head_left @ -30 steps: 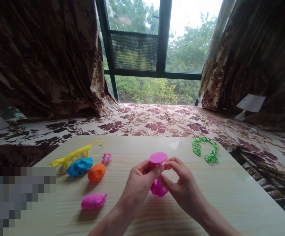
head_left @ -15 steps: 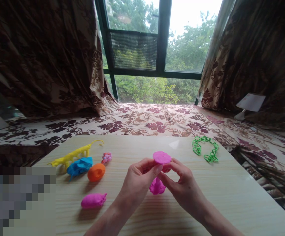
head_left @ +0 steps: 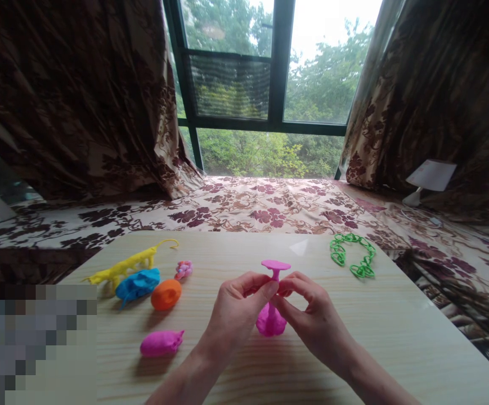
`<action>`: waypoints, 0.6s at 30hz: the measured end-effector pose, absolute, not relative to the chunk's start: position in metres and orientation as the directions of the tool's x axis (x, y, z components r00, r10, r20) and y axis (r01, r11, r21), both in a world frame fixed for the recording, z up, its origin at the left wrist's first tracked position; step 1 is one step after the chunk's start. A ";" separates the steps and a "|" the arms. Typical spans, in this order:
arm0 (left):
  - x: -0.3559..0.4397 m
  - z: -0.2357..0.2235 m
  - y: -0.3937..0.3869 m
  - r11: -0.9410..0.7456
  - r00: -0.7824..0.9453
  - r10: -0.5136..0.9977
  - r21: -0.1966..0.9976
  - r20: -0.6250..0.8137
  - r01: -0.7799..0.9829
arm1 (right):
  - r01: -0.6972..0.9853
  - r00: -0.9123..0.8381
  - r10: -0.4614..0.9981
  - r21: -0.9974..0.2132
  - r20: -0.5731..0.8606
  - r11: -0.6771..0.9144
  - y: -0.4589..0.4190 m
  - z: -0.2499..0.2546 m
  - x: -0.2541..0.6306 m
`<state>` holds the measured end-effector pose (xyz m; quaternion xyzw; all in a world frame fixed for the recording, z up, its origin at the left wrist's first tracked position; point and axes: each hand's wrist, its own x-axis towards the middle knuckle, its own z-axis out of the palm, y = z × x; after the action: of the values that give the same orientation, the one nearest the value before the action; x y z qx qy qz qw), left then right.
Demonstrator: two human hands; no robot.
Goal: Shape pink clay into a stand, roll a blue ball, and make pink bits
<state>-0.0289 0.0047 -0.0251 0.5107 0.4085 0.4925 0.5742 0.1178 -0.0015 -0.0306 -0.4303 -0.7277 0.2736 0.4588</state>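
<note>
A pink clay piece (head_left: 271,322) stands in front of me, with a thin stem, a flat round disc on top and a wider, lumpy base. My left hand (head_left: 242,306) pinches the stem from the left between thumb and fingers. From the other side, my right hand (head_left: 307,306) holds the same stem with thumb and fingertips. The fingers hide part of the stem. Whether the base touches the table, I cannot tell.
On the table (head_left: 379,343), to the left, lie a yellow animal figure (head_left: 126,266), a blue lump (head_left: 138,284), an orange round piece (head_left: 166,295), a small pink-and-white cluster (head_left: 183,270) and a magenta roll (head_left: 162,343). A green chain (head_left: 374,256) lies back right.
The pink piece has tilted so its disc now appears nearly edge-on, and more of the stem and base shows. Both hands stay in almost the same place.
</note>
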 end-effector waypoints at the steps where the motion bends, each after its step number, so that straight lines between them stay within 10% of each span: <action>1: -0.029 -0.024 0.005 0.001 0.193 0.981 0.988 0.029 -0.153 | 0.366 -0.212 0.880 -0.801 0.425 0.475 -0.001 -0.030 0.118; 18: -0.029 -0.019 0.004 0.035 0.248 0.969 0.973 0.024 -0.228 | 0.238 -0.275 0.873 -0.851 0.404 0.468 -0.003 -0.021 0.121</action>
<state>-0.0289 0.0035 -0.0189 0.4959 0.3733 0.4866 0.6148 0.1205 -0.0025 -0.0206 -0.3850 -0.7209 0.3429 0.4630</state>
